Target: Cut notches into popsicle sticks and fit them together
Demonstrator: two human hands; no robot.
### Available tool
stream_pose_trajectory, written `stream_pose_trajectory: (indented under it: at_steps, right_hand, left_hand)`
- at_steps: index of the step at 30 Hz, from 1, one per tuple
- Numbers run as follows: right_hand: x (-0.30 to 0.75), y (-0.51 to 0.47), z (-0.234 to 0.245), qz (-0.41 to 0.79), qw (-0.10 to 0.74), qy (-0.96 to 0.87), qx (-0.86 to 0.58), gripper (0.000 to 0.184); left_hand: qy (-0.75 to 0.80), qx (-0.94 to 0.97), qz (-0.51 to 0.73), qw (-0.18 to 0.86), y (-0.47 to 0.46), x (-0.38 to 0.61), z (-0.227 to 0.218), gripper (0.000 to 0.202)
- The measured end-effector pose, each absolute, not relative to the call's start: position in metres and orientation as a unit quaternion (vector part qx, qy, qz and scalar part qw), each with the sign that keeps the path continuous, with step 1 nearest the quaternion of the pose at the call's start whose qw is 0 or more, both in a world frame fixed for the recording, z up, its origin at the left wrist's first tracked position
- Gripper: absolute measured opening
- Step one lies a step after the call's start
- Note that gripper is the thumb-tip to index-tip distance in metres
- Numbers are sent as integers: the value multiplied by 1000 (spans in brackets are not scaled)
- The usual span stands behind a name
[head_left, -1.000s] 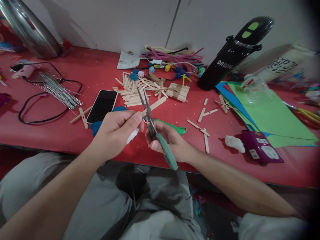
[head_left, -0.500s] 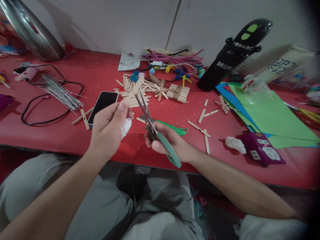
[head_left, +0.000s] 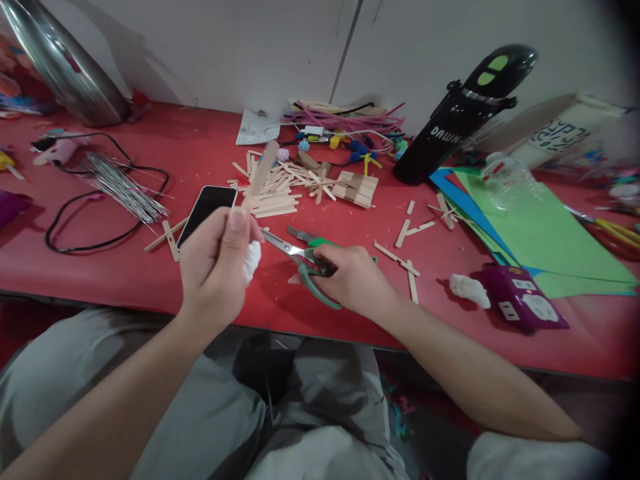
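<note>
My left hand (head_left: 217,260) pinches a wooden craft stick (head_left: 264,167) that tilts up and to the right. Below the fingers, a white crumpled wad (head_left: 251,262) pokes out of the same hand. My right hand (head_left: 357,277) is closed round the green-handled scissors (head_left: 287,247), whose blades point left with their tips close to my left fingers. Whether the blades touch anything there I cannot tell. Partly covered by my right hand, a green cutter knife (head_left: 317,242) lies on the red table (head_left: 270,300). Behind my hands spreads a pile of craft sticks (head_left: 280,183).
A phone (head_left: 207,207) and a bundle of metal wires (head_left: 125,187) lie left. On the right are cut sticks (head_left: 413,280), a white lump (head_left: 470,291), a purple power socket (head_left: 525,300), coloured paper (head_left: 560,233) and a black bottle (head_left: 440,133). A steel flask (head_left: 75,73) stands back left.
My right hand has turned the scissors from pointing up to pointing left, bringing the blades near my left fingers. The left hand with the stick has shifted slightly left.
</note>
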State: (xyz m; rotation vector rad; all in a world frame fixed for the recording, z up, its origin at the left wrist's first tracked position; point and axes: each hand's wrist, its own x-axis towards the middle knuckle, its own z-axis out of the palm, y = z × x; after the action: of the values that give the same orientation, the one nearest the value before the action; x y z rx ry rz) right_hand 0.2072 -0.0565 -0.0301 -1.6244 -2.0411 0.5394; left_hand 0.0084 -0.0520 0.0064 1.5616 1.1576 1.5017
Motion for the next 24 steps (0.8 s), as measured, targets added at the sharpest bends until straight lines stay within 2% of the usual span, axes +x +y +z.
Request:
stream_pose_trajectory:
  at_steps: [3, 6, 9, 15, 20, 24]
  right_hand:
    - [206, -58, -30, 144, 187, -785, -572, 19]
    - [207, -57, -33, 156, 195, -807, -535, 20]
    - [208, -56, -35, 199, 250, -817, -479, 23]
    - [208, -60, -25, 343, 394, -753, -401, 7]
    - [210, -63, -16, 469, 466, -644, -386, 16]
    - [207, -63, -19, 439, 502, -628, -401, 22]
  left_hand:
    - [452, 678, 478, 329, -57, 12, 9, 34]
    - [420, 728, 403, 361, -58, 16, 8, 33]
    - [400, 738, 370, 398, -58, 19, 3, 32]
    - [398, 732, 355, 423, -57, 24, -6, 32]
    - [402, 737, 352, 414, -58, 25, -7, 34]
    - [409, 755, 355, 369, -58, 24, -7, 33]
